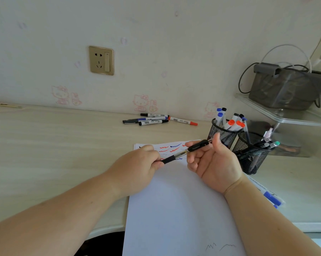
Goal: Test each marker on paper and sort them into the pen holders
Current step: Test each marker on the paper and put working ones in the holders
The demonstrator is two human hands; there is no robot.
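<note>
Now L hand (pixel 137 168) fingers pinch pen (pixel 181 153) grip; R hand (pixel 214 163) fingers pinch its cap end.

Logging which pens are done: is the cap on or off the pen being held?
Off. The right hand pinches the black cap beside the pen; the tip is hidden.

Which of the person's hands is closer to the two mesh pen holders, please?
Right. The right hand sits just beside the pen holders, holding the pen's cap end; the left hand is farther away, across the paper.
</note>
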